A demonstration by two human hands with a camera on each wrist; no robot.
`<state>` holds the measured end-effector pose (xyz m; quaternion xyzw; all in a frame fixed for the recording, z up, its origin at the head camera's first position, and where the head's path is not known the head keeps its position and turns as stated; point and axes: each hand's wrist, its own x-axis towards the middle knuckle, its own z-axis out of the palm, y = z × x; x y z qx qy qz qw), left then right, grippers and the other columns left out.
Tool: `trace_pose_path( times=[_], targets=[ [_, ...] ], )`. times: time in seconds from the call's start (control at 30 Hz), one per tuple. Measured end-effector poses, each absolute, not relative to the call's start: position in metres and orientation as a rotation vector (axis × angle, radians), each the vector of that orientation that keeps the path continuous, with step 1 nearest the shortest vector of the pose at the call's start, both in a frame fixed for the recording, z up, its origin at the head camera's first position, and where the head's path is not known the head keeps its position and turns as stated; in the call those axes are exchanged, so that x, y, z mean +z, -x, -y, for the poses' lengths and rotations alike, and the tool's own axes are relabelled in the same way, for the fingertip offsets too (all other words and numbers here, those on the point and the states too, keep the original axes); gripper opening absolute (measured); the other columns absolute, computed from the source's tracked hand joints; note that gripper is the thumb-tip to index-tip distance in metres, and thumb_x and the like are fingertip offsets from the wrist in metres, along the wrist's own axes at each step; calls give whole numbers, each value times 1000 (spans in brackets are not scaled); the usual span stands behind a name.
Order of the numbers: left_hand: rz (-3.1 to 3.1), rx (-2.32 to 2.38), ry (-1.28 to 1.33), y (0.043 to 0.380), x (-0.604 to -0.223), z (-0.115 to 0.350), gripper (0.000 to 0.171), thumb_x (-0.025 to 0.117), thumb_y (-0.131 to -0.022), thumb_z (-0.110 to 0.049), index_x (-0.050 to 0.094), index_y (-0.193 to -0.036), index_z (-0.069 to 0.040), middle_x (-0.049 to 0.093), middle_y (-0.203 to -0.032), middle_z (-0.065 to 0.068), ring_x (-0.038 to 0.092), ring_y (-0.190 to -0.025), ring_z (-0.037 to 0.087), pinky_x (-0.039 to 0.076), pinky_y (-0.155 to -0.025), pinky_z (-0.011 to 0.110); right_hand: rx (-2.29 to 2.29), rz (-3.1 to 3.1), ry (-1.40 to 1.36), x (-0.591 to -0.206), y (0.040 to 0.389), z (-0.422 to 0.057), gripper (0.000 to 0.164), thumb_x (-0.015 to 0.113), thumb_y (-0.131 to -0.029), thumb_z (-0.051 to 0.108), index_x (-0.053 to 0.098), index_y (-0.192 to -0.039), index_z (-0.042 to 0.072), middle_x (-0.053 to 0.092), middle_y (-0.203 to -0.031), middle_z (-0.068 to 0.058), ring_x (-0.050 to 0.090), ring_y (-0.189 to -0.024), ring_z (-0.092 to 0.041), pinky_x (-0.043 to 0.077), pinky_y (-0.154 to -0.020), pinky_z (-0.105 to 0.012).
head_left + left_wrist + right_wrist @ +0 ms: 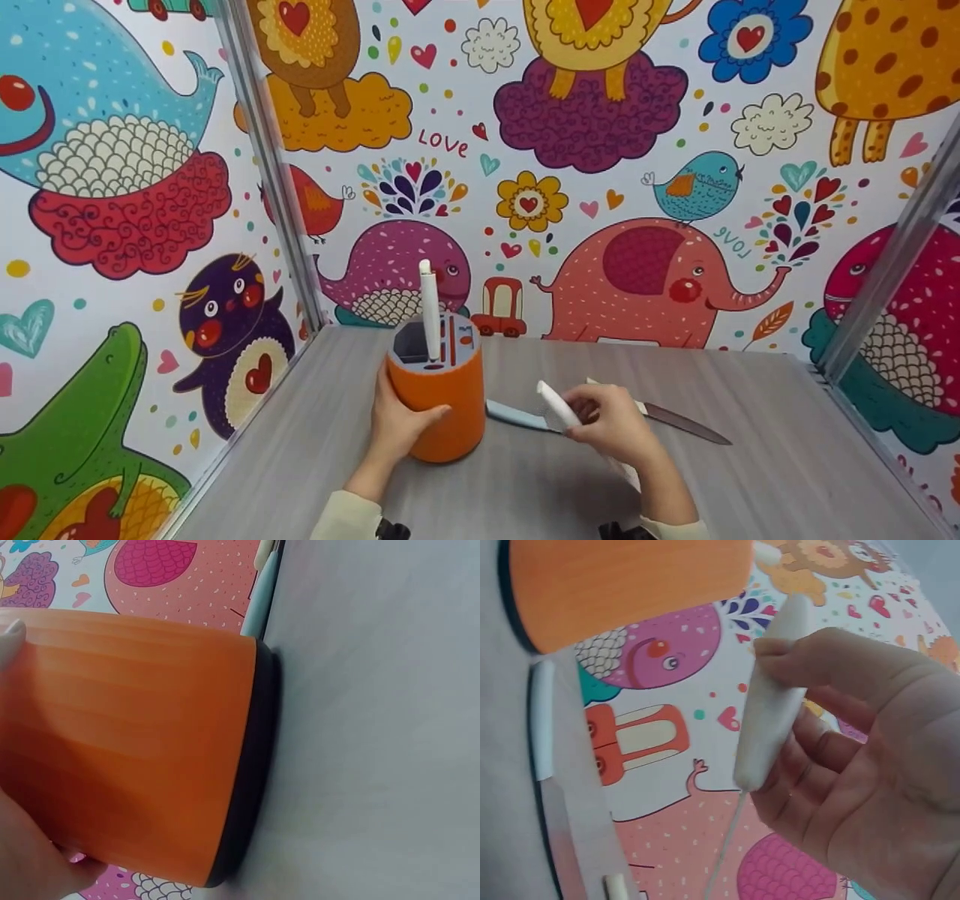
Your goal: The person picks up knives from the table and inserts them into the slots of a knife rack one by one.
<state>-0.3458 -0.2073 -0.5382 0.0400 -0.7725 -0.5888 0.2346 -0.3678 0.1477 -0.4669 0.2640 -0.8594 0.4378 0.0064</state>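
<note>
An orange knife block (442,409) stands upright on the table, its grey slotted top showing. From that top rises a white knife handle (430,311). My left hand (401,420) grips the block's side, thumb across the front; the left wrist view shows the block's orange wall (135,735) close up. To the right of the block, my right hand (615,424) holds a knife by its white handle (772,705), above the table. In the right wrist view its blade (724,844) appears edge-on as a thin line, pointing away from the handle.
A knife with a pale blue handle (517,415) lies on the grey table (795,480) between block and right hand. Another knife with a dark blade (686,423) lies beyond the right hand, its pale handle partly hidden. Cartoon-printed walls (637,187) enclose the back and sides.
</note>
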Motion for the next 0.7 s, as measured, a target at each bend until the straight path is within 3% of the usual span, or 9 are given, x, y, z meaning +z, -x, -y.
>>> trace_pose_path(
  times=[0.23, 0.57, 0.7],
  targets=[
    [2171, -1578, -109, 342, -536, 211, 129, 98, -75, -38, 12, -169, -16, 36, -166, 14, 45, -144, 37, 31, -128, 63, 1565, 2507, -715, -452, 355, -150, 34, 90, -83, 9, 77, -114, 9, 77, -107, -11, 70, -87, -19, 66, -84, -37],
    [2181, -1522, -115, 340, -527, 209, 128, 97, -76, -42, 14, -169, -12, 34, -168, 15, 43, -147, 37, 32, -128, 63, 1729, 2335, -634, -445, 345, -142, 35, 89, -84, 5, 77, -117, 7, 76, -110, -12, 72, -95, -22, 65, -93, -38],
    [2125, -1427, -96, 333, -516, 204, 116, 93, -82, -36, 19, -167, -8, 33, -168, 18, 40, -150, 39, 34, -127, 63, 1827, 2278, -669, -443, 341, -137, 36, 88, -84, 1, 76, -117, 2, 75, -110, -18, 73, -95, -23, 66, -90, -32]
  ],
)
